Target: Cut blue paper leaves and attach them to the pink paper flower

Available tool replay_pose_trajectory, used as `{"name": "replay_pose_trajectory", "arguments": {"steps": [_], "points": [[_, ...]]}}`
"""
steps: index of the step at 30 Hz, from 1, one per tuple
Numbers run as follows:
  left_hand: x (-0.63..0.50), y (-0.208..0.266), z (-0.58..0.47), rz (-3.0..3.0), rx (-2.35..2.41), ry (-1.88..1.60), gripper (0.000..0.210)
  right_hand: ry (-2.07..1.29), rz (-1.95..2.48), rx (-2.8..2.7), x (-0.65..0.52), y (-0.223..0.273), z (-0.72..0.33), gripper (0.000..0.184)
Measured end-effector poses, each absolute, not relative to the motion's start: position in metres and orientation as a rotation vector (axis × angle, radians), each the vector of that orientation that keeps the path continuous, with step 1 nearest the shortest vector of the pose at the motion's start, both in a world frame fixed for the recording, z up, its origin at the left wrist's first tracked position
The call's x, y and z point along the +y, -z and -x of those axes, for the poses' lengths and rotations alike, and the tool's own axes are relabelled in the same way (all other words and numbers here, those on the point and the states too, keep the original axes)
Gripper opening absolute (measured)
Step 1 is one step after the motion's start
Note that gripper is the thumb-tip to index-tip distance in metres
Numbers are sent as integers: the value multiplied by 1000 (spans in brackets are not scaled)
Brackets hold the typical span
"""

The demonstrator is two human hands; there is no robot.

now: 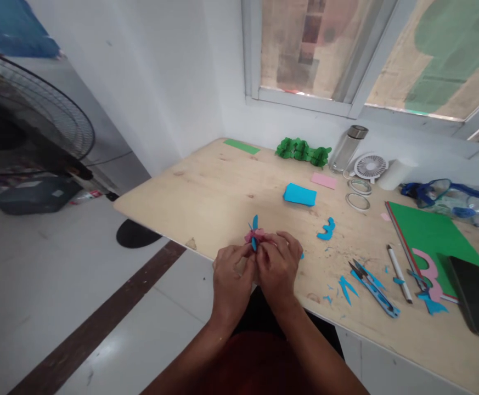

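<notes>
I watch through one wide view from the wearer's head, facing forward and down across the tabletop (190, 186); the left hand (233, 274) and right hand (279, 266) lie close, towards six o'clock, the window (371, 63) farther, between one and two.

Wooden table (190, 181) carries green strip (241, 146), green paper garland (300, 150), bottle (345, 153), small fan (371, 166) and white roll (396, 174) along back; pink slip (323, 180), blue stack (300, 195), tape rings (358, 209), scalloped blue cutout (326, 235) nearer; snips (381, 300), marker (396, 266), blue scraps (345, 291), green sheet (432, 227) toward right.
</notes>
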State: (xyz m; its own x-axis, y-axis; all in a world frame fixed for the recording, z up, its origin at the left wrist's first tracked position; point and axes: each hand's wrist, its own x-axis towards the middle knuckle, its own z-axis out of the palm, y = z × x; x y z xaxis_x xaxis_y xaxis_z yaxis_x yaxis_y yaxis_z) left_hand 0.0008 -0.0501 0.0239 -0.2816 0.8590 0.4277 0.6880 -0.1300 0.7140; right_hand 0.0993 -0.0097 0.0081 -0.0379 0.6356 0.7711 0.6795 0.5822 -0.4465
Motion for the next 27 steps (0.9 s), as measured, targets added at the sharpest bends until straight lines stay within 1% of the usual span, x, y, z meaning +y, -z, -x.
{"name": "replay_pose_trajectory", "arguments": {"steps": [6,11,16,22,27], "points": [[-50,-24,-1,-1744,1964,-1348,20,20,1098,-1724,-6,-7,-100,14],[-51,-30,-1,-1781,1993,-1284,22,62,1119,-1716,-5,-7,-99,17],[-52,-32,-4,-1807,1897,-1232,29,108,1095,-1725,-6,-8,-100,15],[-52,-24,-1,-1517,1731,-1373,40,175,1056,-1740,-9,-8,-99,13],[-48,-24,0,-1282,1653,-1448,36,213,1015,-1749,-11,-9,-97,11]]}}
